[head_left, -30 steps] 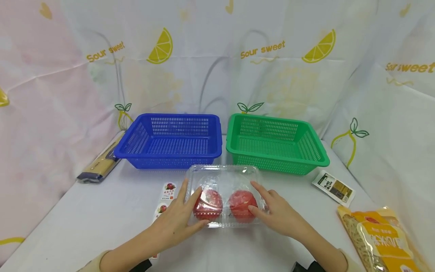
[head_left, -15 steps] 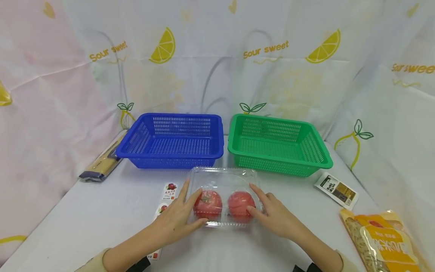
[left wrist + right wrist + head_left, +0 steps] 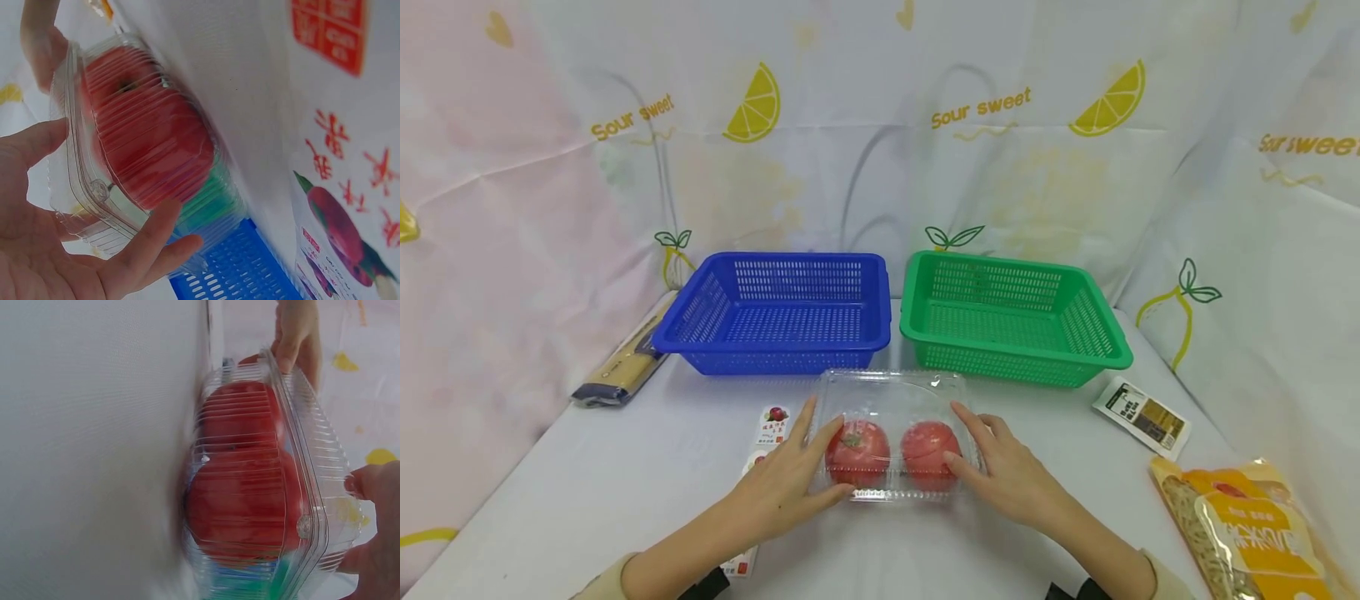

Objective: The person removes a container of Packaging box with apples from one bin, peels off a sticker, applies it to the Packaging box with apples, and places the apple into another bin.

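In the head view, the clear box (image 3: 895, 446) lay between the left hand (image 3: 784, 483) at nine o'clock and the right hand (image 3: 1013, 477) at three, fingers spread against it, uncurled; the left wrist showed it at one o'clock from that hand, the right at ten.

Flanked by the left hand (image 3: 786, 479) and right hand (image 3: 1015, 475), the container (image 3: 891, 495) is seen, two fruits (image 3: 857, 454) enclosed inside; beyond both hands, two baskets (image 3: 790, 362) are ranged; rightward, a bag (image 3: 1247, 525) is laid.
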The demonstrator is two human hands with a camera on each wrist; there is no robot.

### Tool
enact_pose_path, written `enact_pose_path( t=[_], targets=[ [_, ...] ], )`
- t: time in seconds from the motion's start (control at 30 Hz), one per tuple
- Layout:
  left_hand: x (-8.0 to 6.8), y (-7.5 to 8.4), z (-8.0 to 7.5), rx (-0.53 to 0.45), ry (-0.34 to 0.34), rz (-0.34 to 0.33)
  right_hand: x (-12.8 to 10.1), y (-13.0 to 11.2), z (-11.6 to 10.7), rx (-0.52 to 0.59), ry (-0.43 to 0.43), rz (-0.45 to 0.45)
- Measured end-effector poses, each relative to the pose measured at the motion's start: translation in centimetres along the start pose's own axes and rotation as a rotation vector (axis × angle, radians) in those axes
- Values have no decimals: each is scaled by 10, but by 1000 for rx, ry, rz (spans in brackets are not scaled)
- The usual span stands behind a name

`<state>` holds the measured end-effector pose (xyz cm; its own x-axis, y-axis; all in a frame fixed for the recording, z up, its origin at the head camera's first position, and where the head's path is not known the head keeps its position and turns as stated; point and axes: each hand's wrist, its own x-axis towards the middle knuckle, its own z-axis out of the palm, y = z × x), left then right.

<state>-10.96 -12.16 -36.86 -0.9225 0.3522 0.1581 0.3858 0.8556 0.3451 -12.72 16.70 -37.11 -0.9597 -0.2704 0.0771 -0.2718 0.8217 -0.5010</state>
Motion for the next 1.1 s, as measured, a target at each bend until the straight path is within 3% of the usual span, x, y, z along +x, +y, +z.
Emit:
enact_pose_path(
  t=[0.3, 0.53, 0.7, 0.87, 1.1],
  targets=[
    [4, -1, -2, -20, -17, -23, 3, 0, 1, -85, 96, -67],
    [9, -2, 1, -43, -16, -29, 10, 2, 4, -83, 89, -84],
    [9, -1, 0, 0, -30, -37, 12, 2, 5, -84, 96, -86],
    [9, 0, -9, 26, -54, -53, 13, 3, 5, -119, 136, -115],
    [8, -5, -29, 19, -79, -126, 17, 2, -1, -155, 204, -162]
  ],
)
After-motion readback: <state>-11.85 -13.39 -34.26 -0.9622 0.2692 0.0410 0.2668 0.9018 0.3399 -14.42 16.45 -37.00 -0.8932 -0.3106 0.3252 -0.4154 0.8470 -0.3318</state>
